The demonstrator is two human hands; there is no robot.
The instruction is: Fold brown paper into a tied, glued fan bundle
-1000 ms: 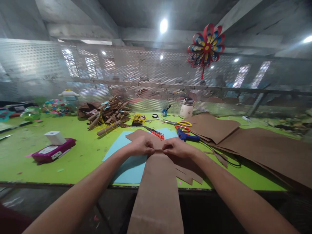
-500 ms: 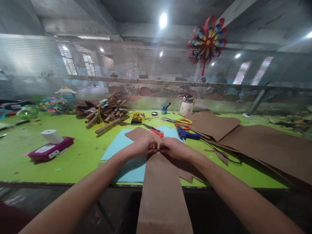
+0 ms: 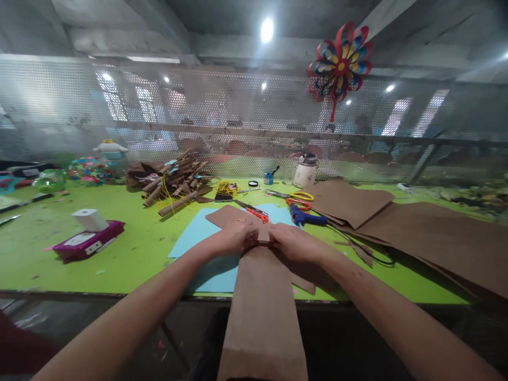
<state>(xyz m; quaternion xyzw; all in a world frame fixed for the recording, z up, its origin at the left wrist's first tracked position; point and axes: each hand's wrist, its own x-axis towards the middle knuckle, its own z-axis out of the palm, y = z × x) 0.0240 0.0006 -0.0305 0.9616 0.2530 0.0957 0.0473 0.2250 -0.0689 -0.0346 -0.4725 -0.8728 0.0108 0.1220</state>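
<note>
A long strip of brown paper [image 3: 262, 307] runs from the green table [image 3: 130, 248] down over its front edge toward me. My left hand [image 3: 234, 237] and my right hand [image 3: 292, 242] are both closed on the strip's far end, fingers pinching and curling it over. The end lies on a light blue sheet [image 3: 198, 238] and on other brown pieces. Just beyond my fingers lie a red utility knife [image 3: 256, 212] and a blue glue gun [image 3: 305, 217].
Large brown sheets [image 3: 416, 238] cover the table's right side. Yellow-handled scissors [image 3: 296, 196], a white jar [image 3: 305, 170] and a pile of rolled brown sticks [image 3: 174, 185] sit at the back. A purple wipes pack [image 3: 87, 244] lies at left. A perforated metal screen [image 3: 222, 121] closes the back.
Both hands have drawn closer together on the strip's far end and curled it over more. The view has shifted slightly.
</note>
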